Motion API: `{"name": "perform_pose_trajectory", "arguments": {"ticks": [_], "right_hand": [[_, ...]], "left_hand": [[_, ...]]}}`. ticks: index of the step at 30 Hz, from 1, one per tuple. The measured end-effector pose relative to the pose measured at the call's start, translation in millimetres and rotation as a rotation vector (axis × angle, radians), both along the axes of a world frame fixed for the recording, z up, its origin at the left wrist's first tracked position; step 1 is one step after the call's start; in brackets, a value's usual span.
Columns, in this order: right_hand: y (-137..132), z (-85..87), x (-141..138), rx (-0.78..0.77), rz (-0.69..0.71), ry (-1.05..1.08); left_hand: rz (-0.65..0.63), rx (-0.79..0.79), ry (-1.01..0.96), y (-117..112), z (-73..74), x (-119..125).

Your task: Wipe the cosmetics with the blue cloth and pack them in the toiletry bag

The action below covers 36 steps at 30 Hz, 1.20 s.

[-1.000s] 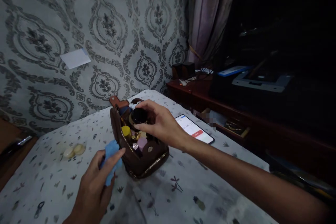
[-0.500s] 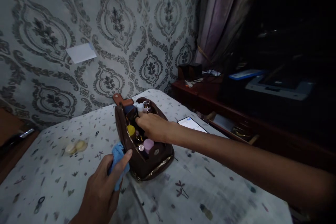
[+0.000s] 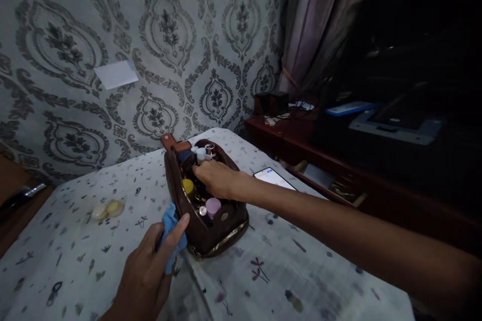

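Observation:
A brown leather pouch (image 3: 222,223) stands unzipped on a table covered with a patterned cloth (image 3: 282,271). Inside it are several small bottles and jars, among them a yellow cap (image 3: 188,186) and a pink cap (image 3: 213,205). My right hand (image 3: 214,179) reaches down into the pouch, its fingertips hidden among the bottles. My left hand (image 3: 148,273) rests at the pouch's near left side and pinches a blue cloth (image 3: 168,228) against it.
Two pale round items in a clear wrap (image 3: 106,209) lie left of the pouch. A lit phone (image 3: 274,178) lies behind my right arm. A dark wooden cabinet (image 3: 339,165) with clutter stands on the right. Patterned wallpaper is behind.
My right hand held a dark round jar above the pouch a second ago; now the hand is lowered inside the pouch and the jar is out of sight. The left hand kept the cloth.

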State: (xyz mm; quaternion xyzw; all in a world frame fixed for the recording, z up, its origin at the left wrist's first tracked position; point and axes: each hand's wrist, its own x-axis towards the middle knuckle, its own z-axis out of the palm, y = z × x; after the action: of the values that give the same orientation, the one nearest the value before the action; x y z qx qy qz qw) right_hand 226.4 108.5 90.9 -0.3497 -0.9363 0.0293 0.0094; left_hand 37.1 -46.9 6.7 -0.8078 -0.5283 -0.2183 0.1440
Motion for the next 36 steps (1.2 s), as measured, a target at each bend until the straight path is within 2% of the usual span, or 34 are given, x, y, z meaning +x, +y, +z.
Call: {"name": "perform_pose_trajectory", "arguments": {"ticks": [6, 11, 13, 15, 16, 19, 22, 24, 26, 27, 30, 33, 36], "right_hand": [[1, -5.0, 2, 0.040, -0.012, 0.082], [-12, -4.2, 18, 0.111, 0.020, 0.235], [-25, -7.1, 27, 0.072, 0.014, 0.240], [-40, -15.1, 35, 0.057, 0.074, 0.289], [-47, -20.9, 40, 0.076, 0.118, 0.348], [-63, -42.1, 52, 0.153, 0.136, 0.562], [-73, -63.0, 61, 0.192, 0.154, 0.713], [-75, -73.6, 63, 0.231, 0.135, 0.772], [-76, -79.6, 63, 0.274, 0.131, 0.797], [-77, -80.5, 62, 0.292, 0.131, 0.811], [-82, -77.1, 55, 0.328, 0.122, 0.878], [-93, -73.1, 46, 0.371, 0.119, 0.971], [-107, -77.1, 35, 0.371, 0.174, 0.998]], "left_hand": [[-0.003, -0.004, -0.013, -3, -2.6, -1], [-0.041, 0.023, -0.013, -4, -17.1, -32], [0.005, 0.006, -0.008, -3, -26.7, -50], [0.094, -0.033, -0.034, -3, -36.6, -66], [0.138, -0.061, -0.062, -3, -40.9, -73], [0.228, -0.117, -0.194, -2, -47.9, -91], [0.325, -0.169, -0.363, 0, -43.0, -108], [0.461, -0.200, -0.495, 5, -35.2, -124], [0.612, -0.141, -0.613, 12, -26.8, -143], [0.648, -0.103, -0.663, 17, -23.2, -153], [0.708, -0.034, -0.643, 34, -17.0, -180], [0.690, -0.106, -0.555, 56, -19.1, -193], [0.631, -0.210, -0.522, 78, -26.5, -191]]}}
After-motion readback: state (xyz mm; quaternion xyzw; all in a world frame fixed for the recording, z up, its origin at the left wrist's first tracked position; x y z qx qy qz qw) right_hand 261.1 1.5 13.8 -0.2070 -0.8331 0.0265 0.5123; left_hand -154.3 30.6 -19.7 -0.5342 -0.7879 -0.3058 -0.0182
